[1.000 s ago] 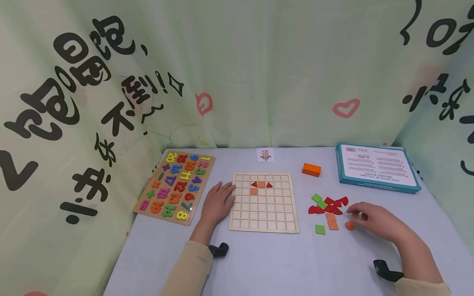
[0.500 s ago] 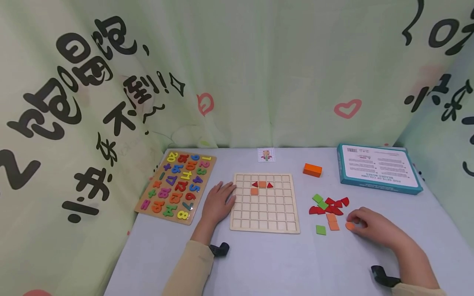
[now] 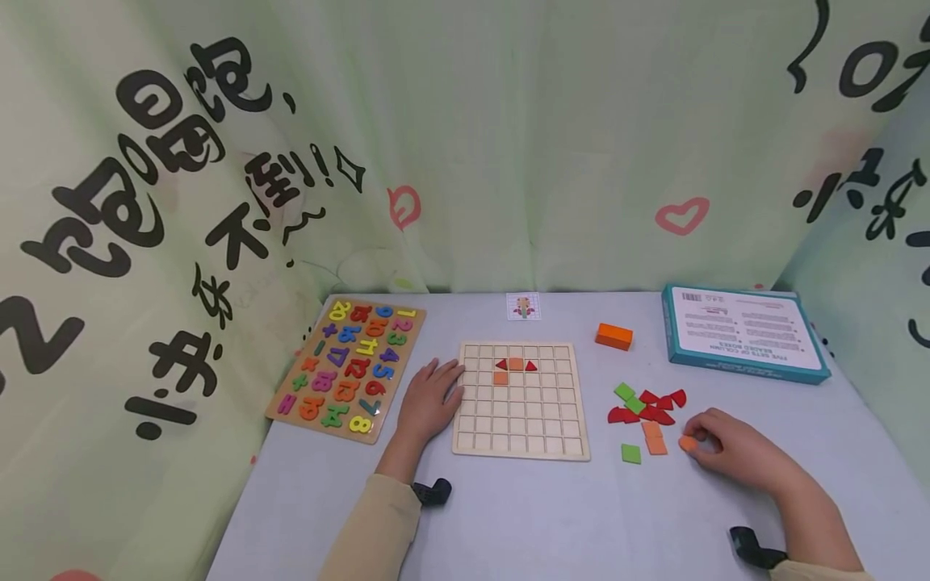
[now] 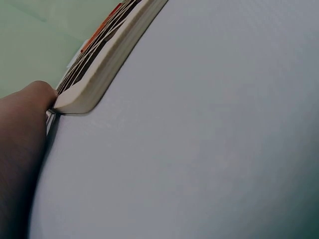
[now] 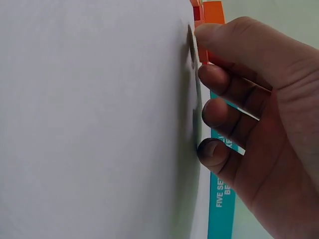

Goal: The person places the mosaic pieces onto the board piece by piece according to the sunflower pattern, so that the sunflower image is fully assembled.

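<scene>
My right hand (image 3: 737,450) pinches a small orange piece (image 3: 687,443) between thumb and forefinger, low over the table. In the right wrist view the other fingers (image 5: 215,112) of that hand curl loosely near the tabletop. My left hand (image 3: 429,401) lies with its fingers extended along the left edge of a wooden grid board (image 3: 521,445). Two red triangles, one (image 3: 532,366) at the right, flank an orange square (image 3: 516,364) in an upper row of the board. Another orange square (image 3: 500,378) sits in the row below.
Red pieces (image 3: 657,415), green squares (image 3: 630,453) and orange squares (image 3: 656,445) lie between board and right hand. An orange block (image 3: 613,336) and a teal box (image 3: 744,332) stand behind. A number puzzle (image 3: 345,369) lies left, a small picture card (image 3: 523,306) at the back.
My right hand has moved slightly down and closed thumb and forefinger on the orange piece, which lay beside its fingertips. My left hand stays at the board's edge.
</scene>
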Demonstrator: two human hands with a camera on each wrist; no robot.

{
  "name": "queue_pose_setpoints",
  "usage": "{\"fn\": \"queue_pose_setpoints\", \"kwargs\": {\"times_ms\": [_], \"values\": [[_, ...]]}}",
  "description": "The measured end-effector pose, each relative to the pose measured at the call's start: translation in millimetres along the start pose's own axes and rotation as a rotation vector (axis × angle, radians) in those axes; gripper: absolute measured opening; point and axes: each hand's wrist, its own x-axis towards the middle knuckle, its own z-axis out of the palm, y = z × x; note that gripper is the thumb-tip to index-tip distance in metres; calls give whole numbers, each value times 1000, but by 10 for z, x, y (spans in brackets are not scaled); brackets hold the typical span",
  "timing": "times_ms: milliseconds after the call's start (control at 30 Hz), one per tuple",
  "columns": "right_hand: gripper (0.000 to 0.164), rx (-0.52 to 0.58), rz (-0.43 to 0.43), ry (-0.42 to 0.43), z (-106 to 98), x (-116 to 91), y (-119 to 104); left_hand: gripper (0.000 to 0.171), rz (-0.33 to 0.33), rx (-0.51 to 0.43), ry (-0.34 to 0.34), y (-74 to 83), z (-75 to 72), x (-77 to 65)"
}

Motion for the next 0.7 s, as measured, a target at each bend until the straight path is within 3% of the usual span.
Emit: {"fn": "queue_pose_setpoints", "kwargs": {"times_ms": [300,700], "values": [[40,12,-27,48,-70,33,-213,49,6,12,5,-16,35,-2],[22,139,-199,89,92,385,-854,51,-20,3,-29,-3,-1,5]]}}
